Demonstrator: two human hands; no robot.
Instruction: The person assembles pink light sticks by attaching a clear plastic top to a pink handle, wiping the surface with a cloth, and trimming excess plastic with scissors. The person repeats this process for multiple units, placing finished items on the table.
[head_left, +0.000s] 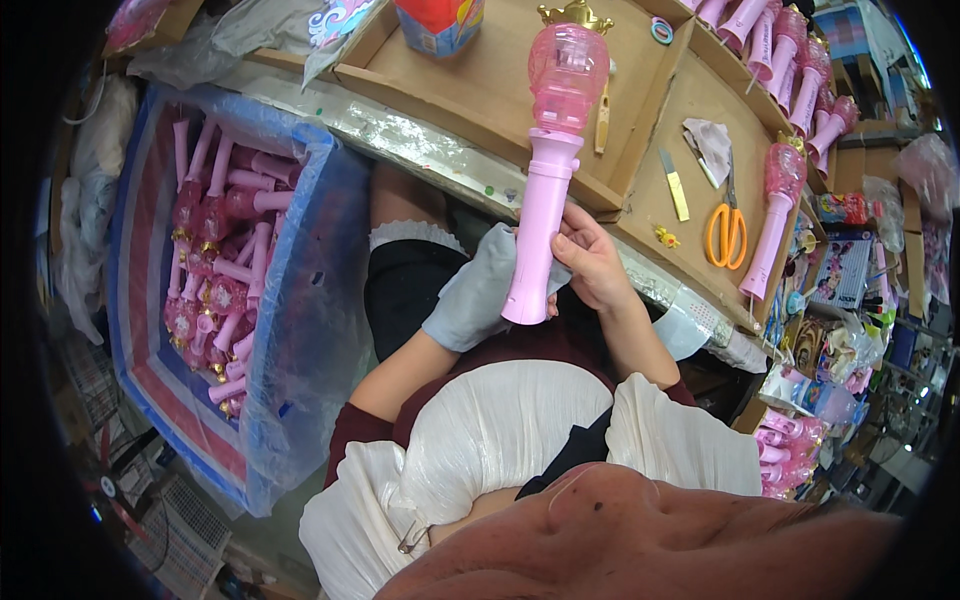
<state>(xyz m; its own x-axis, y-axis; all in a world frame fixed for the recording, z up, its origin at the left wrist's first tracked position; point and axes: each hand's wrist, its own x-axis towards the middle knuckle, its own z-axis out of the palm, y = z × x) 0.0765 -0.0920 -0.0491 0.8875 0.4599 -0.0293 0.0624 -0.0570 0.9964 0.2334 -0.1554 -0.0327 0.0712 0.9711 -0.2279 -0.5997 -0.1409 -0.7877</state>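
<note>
A pink toy wand (541, 217) with a translucent head and gold crown stands tilted in front of me, its base towards my body. My left hand (480, 289), covered in light grey cloth that looks like a glove, grips the lower handle from the left and behind. Bare fingers of my right hand (592, 255) hold the handle's right side, the thumb resting along its edge. Most of the left fingers are hidden behind the handle. Beyond the wand lies a cardboard tray (480, 97) on the workbench.
At left, a striped bag (259, 390) lined with plastic holds many wands (225, 292). The right tray section contains orange-handled scissors (726, 232), a yellow-handled knife (675, 187) and another wand (772, 214). More wands (802, 67) lie beyond the tray. A red-and-blue container (441, 30) stands at the back.
</note>
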